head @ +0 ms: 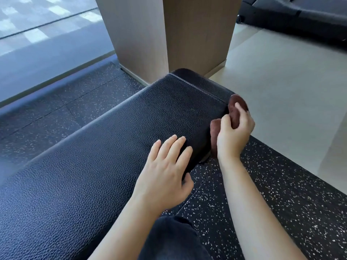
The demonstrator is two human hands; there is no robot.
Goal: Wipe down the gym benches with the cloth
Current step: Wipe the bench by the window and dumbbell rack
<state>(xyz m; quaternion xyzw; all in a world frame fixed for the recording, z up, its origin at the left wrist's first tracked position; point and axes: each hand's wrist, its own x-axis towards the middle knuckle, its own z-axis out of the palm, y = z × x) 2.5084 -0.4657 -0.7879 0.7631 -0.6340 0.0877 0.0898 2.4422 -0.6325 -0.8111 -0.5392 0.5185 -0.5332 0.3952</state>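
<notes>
A long black padded gym bench (105, 147) with a pebbled leather surface runs from the lower left to the middle of the head view. My left hand (167, 166) lies flat on its right edge, fingers spread on top and thumb hooked under the side. My right hand (234, 132) is shut on a brown cloth (235, 109), pressing it against the bench's right side near the far end. Part of the cloth hangs down below my palm.
A wood-panelled pillar (165, 34) stands just beyond the bench's far end. Speckled black rubber flooring (291, 194) surrounds the bench, beige floor (281, 72) lies to the right. A black machine base (300, 12) sits at the top right. My dark-trousered knee (174, 239) is below.
</notes>
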